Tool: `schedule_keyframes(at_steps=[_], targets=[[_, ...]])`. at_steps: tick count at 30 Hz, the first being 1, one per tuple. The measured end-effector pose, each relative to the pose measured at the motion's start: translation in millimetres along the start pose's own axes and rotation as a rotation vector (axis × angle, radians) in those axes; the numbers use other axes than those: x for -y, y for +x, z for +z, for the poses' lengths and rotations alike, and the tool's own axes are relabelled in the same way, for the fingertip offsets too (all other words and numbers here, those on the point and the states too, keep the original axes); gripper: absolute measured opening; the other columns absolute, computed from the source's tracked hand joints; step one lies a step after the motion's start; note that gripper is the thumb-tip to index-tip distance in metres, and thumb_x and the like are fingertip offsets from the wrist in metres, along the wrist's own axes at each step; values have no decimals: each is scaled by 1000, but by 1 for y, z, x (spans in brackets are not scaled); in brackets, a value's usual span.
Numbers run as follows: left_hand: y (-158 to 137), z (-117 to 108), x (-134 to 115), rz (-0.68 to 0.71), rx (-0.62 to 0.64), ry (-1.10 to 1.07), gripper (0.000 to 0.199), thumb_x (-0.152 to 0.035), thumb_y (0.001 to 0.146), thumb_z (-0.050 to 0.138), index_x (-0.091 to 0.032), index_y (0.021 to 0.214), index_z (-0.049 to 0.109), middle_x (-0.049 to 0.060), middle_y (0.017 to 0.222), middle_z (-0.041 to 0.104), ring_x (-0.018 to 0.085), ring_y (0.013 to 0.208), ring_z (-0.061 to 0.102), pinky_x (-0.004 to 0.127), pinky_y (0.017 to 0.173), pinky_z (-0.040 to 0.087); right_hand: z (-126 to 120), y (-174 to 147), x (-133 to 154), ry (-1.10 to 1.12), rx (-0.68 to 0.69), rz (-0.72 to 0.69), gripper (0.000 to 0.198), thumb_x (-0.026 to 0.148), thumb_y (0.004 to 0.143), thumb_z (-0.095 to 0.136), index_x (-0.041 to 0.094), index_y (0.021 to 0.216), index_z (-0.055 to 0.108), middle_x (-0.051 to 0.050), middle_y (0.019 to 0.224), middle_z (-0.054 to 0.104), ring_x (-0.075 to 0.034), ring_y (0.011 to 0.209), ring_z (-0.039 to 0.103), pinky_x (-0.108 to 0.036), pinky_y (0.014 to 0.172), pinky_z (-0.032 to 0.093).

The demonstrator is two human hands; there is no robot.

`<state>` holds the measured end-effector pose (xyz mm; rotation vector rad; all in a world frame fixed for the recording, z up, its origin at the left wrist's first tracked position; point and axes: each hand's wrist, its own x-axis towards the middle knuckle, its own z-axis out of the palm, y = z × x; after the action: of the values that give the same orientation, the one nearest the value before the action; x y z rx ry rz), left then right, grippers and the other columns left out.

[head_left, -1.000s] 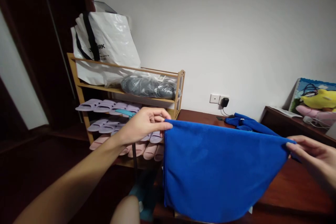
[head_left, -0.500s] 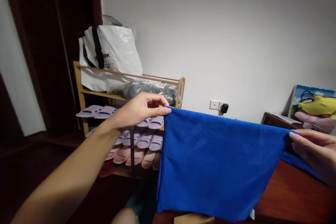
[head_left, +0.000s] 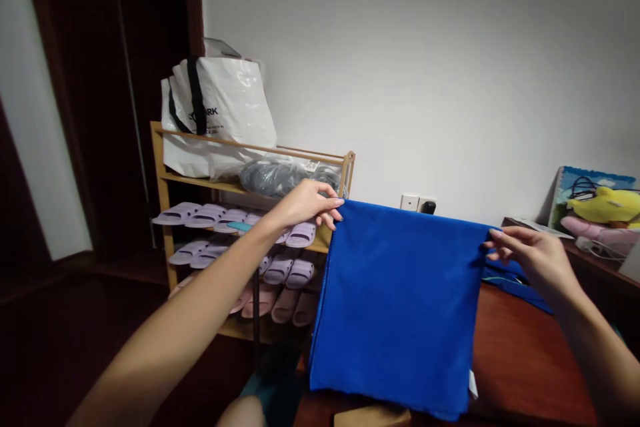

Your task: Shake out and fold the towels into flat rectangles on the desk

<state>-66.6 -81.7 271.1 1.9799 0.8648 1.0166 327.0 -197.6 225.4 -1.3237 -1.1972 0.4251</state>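
Note:
A blue cloth (head_left: 400, 307) hangs folded between my two hands, its top edge pulled nearly straight and a small white label showing at its lower right. My left hand (head_left: 315, 203) pinches the upper left corner between thumb and fingers. At the upper right corner, my right hand (head_left: 530, 250) pinches the cloth in the same way. The cloth hangs in front of the reddish-brown wooden table (head_left: 530, 353) and hides part of it. More blue fabric (head_left: 520, 283) lies on the table behind my right hand.
To the left stands a wooden shoe rack (head_left: 160, 167) with several lilac and pink slippers (head_left: 283, 270). A white bag (head_left: 230, 100) sits on its top. At the right are a yellow plush toy (head_left: 607, 205) and a picture board (head_left: 560, 197). A wall socket (head_left: 409, 203) is behind the cloth.
My right hand has moved left, closer to my left hand, and the cloth between them now looks narrower and squarer. My left hand has shifted slightly right in the view.

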Motion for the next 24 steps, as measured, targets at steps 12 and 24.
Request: schedule_keyframes(at_steps=[12,24], targets=[[61,16,46,-31,-77,29,22,-26,84,65,-13,73,51,7,62,69,16,47,66,18,39,40,41,46,-38,106,-97,4,49,50,58,76,12,84,60,-11,75,69,-22,72,67,-27,58,55],[108,64,153,-314,-95,85,27,-31,92,55,-14,113,56,7,107,60,18,86,62,36,73,53,83,85,-155,-137,-19,107,53,57,72,59,10,96,58,-16,86,69,-23,75,67,-32,62,56]])
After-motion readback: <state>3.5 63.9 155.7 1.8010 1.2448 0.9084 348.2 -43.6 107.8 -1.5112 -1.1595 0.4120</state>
